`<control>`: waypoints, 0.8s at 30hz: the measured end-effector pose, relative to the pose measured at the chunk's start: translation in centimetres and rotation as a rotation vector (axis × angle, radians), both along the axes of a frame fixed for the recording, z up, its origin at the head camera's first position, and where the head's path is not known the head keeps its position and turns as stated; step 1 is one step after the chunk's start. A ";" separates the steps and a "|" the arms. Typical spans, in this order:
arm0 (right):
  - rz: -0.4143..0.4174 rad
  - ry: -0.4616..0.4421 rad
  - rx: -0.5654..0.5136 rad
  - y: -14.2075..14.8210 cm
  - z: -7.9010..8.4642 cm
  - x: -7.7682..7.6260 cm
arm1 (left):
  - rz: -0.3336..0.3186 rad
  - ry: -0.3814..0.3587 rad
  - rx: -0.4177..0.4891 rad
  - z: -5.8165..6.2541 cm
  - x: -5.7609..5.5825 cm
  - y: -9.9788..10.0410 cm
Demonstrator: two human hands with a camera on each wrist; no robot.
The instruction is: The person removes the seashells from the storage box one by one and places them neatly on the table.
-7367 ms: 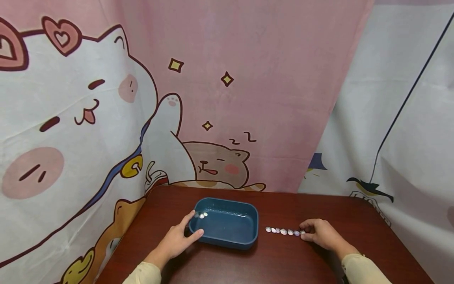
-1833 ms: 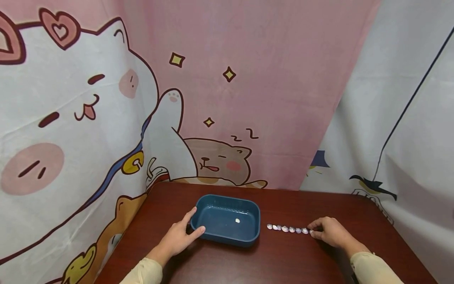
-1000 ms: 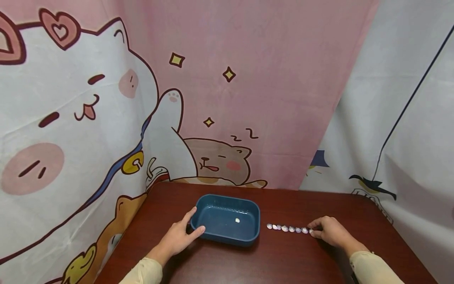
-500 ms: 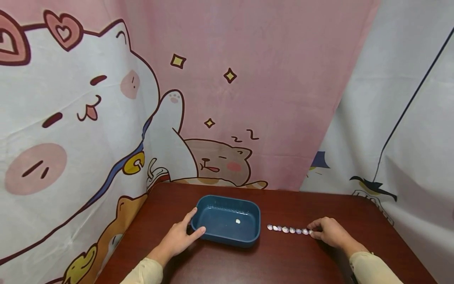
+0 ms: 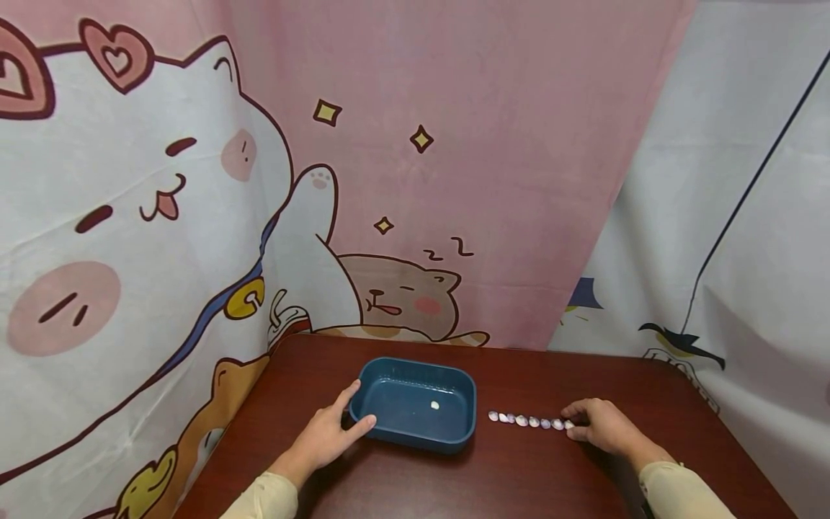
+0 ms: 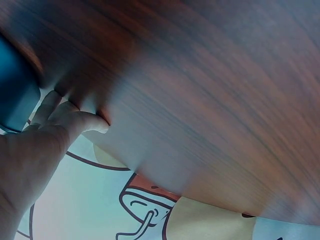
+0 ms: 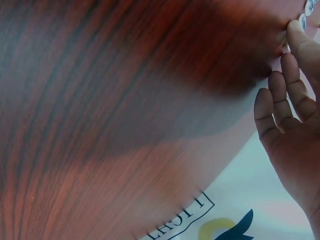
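Observation:
A row of several small shells [image 5: 521, 420], white and purple, lies on the table to the right of a blue rectangular dish [image 5: 418, 441]. At the row's right end, my right hand [image 5: 603, 427] has its thumb and forefinger on either side of the last shell [image 5: 569, 425]. Its other fingers [image 7: 265, 105] are half bent in the right wrist view. My left hand [image 5: 322, 435] holds the dish by its left end, thumb at the near rim and forefinger at the far left rim. A single white shell [image 5: 434, 405] lies inside the dish, right of its middle.
Everything stands on a dark red-brown wooden table [image 5: 506, 479]. A pink and white cartoon curtain [image 5: 493, 180] hangs behind it and along both sides, close to the table's edges.
Earlier the dish showed three shells at its left end; now one lies toward the right. The row has grown rightward by a shell. My right thumb and forefinger have just parted slightly.

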State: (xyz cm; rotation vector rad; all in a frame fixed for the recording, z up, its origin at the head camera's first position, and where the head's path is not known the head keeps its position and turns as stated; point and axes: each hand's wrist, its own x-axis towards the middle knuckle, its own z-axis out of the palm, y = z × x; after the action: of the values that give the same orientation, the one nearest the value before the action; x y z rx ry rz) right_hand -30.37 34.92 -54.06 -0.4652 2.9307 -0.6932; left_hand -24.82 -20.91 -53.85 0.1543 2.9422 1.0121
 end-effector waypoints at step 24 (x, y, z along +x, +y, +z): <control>0.164 0.181 -0.192 -16.1 6.9 -1.1 | -0.003 -0.007 -0.005 0.0 0.0 -0.1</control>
State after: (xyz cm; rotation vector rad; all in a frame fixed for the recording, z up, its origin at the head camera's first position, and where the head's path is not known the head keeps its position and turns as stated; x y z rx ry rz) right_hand -31.51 18.86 -47.19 -0.8166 2.9560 -0.9604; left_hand -24.82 -21.03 -53.83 0.1542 2.9372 1.0034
